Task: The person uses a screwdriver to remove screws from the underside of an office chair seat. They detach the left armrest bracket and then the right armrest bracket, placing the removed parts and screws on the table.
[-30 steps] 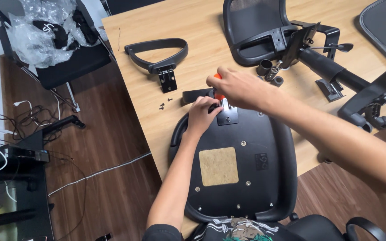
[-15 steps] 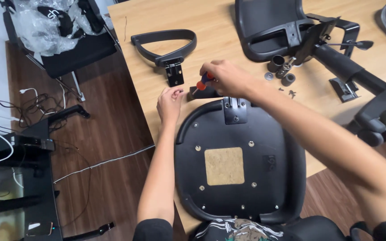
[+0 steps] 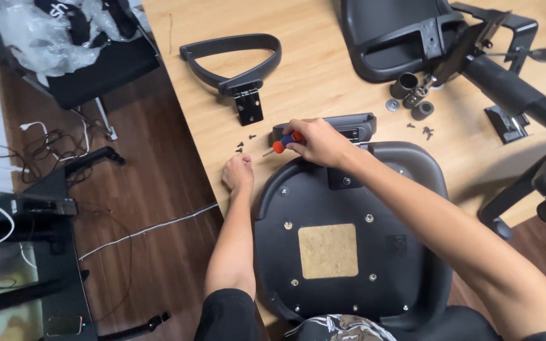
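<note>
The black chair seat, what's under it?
The chair seat lies upside down on the wooden table, hanging over its edge toward the person. A brown square patch and small bolts show on top. Whatever sits beneath the seat is covered.

Screwdriver [image 3: 280, 144]: short tool with an orange-and-blue handle and a thin metal shaft. It is gripped in the right hand [image 3: 316, 141], lying nearly level, with the tip pointing left just above the surface.

Screws [image 3: 243, 144]: several small dark fasteners, scattered loose on the light wooden surface. They lie just left of the screwdriver tip, between it and the left hand [image 3: 239, 173], which rests closed near the surface edge.
</note>
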